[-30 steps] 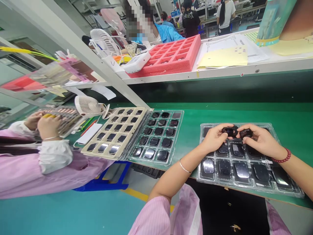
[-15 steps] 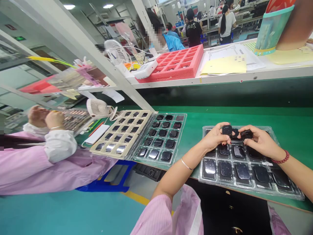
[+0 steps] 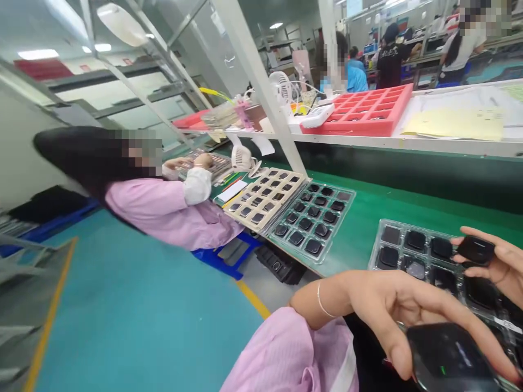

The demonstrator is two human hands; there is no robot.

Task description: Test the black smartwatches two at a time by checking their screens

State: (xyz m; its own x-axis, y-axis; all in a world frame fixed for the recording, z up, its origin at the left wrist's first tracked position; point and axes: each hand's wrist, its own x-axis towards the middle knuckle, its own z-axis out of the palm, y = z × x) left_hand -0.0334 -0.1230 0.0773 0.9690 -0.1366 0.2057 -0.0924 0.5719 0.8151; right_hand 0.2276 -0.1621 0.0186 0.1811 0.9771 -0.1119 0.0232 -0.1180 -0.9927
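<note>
Left hand (image 3: 394, 305) pinches one black case (image 3: 447, 356) over the near edge of the blister tray (image 3: 378, 256); right hand (image 3: 500, 261) pinches a second case (image 3: 476, 250) above its far row. We see both cases lifted from the tray.

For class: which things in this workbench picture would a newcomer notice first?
Nearest the camera, at bottom right, the left hand holds a large glossy black piece; the right hand grips a smaller one above a clear plastic tray. Behind, a red foam tray sits on a white shelf.

1st glossy black case (image 3: 447, 356): left hand (image 3: 388, 305) | 2nd glossy black case (image 3: 476, 250): right hand (image 3: 504, 267)
</note>
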